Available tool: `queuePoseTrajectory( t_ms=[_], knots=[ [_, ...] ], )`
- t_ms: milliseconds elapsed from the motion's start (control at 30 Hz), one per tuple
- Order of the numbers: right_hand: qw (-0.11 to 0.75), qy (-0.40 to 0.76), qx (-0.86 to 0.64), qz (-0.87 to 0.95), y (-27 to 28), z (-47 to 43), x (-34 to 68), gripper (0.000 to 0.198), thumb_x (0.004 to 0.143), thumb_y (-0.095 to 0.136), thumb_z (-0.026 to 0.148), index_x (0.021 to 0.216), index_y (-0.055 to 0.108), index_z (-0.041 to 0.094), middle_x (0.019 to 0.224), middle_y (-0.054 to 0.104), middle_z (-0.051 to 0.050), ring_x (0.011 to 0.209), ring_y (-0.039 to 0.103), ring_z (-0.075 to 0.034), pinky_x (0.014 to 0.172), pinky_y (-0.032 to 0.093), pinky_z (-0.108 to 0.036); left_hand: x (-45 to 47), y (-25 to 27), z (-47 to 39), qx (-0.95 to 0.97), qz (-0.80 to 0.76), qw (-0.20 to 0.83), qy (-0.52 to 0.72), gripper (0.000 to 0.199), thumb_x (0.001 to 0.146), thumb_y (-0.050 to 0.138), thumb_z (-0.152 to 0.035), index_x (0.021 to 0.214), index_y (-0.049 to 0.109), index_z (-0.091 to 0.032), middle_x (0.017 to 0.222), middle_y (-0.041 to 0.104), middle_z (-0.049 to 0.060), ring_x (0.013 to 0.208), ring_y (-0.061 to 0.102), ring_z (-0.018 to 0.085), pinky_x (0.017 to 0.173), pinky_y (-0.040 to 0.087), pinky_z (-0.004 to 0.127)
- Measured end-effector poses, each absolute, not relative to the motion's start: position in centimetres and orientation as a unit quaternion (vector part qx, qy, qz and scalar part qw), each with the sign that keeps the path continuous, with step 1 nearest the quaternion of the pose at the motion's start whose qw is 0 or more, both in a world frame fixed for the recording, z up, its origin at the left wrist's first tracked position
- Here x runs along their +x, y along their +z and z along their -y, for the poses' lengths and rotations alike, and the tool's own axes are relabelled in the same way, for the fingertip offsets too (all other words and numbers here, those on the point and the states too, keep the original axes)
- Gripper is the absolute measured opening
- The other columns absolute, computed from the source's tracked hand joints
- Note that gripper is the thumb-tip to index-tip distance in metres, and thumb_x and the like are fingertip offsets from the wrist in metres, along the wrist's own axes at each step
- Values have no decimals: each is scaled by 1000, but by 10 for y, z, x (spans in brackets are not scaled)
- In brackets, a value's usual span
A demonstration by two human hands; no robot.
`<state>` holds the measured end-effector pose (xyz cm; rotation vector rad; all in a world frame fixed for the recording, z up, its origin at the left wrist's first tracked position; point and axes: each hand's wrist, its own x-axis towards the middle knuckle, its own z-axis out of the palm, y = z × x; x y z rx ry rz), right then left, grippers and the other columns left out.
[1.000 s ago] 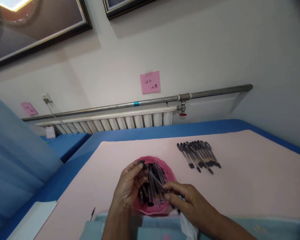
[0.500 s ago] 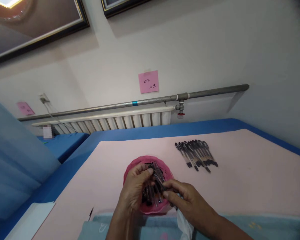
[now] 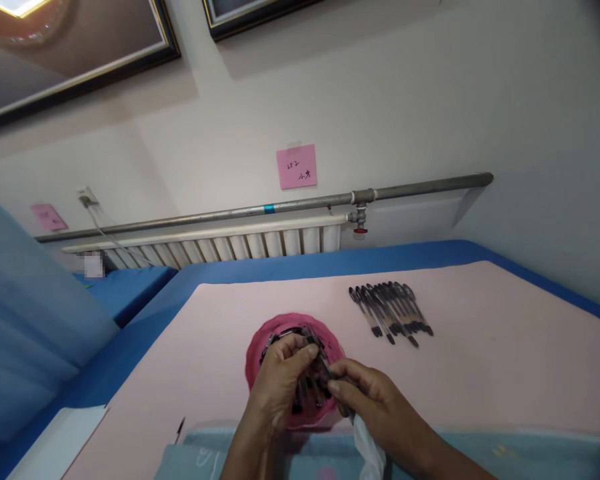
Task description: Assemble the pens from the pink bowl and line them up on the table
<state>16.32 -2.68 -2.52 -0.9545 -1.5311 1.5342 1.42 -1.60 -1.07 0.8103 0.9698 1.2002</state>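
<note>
Over a pink scalloped basket (image 3: 254, 353), my left hand (image 3: 283, 377) pinches the upper end of a clear-barrelled pen (image 3: 323, 360) with thumb and fingers. My right hand (image 3: 375, 400) is closed on the pen's lower end, at the basket's right side. Inside the basket lie more clear and black pens (image 3: 307, 393), partly hidden by my left hand. A whitish, plastic-looking piece (image 3: 367, 447) hangs below my right hand; whether it is held I cannot tell. To the right, a row of black-capped pens (image 3: 390, 310) lies side by side on the pink tabletop (image 3: 480, 360).
A single dark-tipped pen (image 3: 180, 429) lies by the near edge, beside a blue-green cloth (image 3: 195, 453). White paper (image 3: 60, 440) is at the lower left, near a blue curtain (image 3: 30, 320). Behind the table are a radiator (image 3: 220, 243) and a metal pipe (image 3: 195, 219).
My left hand has shifted slightly right, closer to my right hand, uncovering more of the basket's left side. The row of pens has not changed.
</note>
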Motion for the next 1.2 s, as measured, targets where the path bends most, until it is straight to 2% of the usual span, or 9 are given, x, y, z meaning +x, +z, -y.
queuePoseTrajectory(
  t_ms=[233,433,533,633,767,933,1067,1200],
  knots=[
    [405,654,-354,532,-25,27,159,16,74,58,33,70,55,19,54,41,7,52,36,-9,52,30,-22,16,-19,17,356,-403,658,527,25,67,70,-31,69,51,-15,58,54,-3,49,48,8,49,38,21],
    [412,679,-357,492,-19,21,156,19,70,63,34,64,57,17,54,44,6,53,38,-10,53,30,-23,13,-13,14,335,-403,661,537,26,69,69,-36,75,58,-13,64,60,0,56,53,8,56,42,21],
    [442,663,-373,476,-18,15,159,18,69,64,34,66,59,17,56,47,5,55,40,-10,55,32,-23,-6,-8,10,335,-459,590,574,34,68,68,-41,84,61,-12,78,65,5,61,55,10,56,43,21],
    [468,636,-401,464,-23,8,166,18,69,65,34,65,60,18,59,52,3,59,45,-12,58,35,-24,-32,-8,5,348,-561,468,588,29,65,67,-37,80,62,-13,72,64,3,55,52,9,53,41,21],
    [492,627,-430,424,-37,-4,173,15,65,67,33,66,62,19,65,59,1,63,50,-14,59,38,-24,-52,-12,5,425,-676,338,498,24,71,57,-36,82,63,-16,79,66,4,62,57,13,58,44,24],
    [491,627,-434,422,-44,-9,172,14,64,67,31,61,58,20,58,54,4,55,46,-12,52,35,-23,-51,-11,10,531,-719,271,358,21,78,48,-29,85,64,-17,82,68,5,71,61,15,64,44,25],
    [472,613,-439,458,-39,-6,172,13,67,63,30,60,58,20,55,50,5,52,42,-11,49,33,-22,-48,-9,9,574,-758,194,240,18,76,48,-19,82,65,-18,83,68,5,76,60,15,68,41,24],
    [478,599,-445,463,-37,-5,171,14,65,63,32,60,58,20,54,50,5,51,42,-11,49,32,-23,-38,-9,8,600,-789,98,85,23,78,45,-19,85,67,-20,90,65,8,81,59,19,67,39,27]
  ],
)
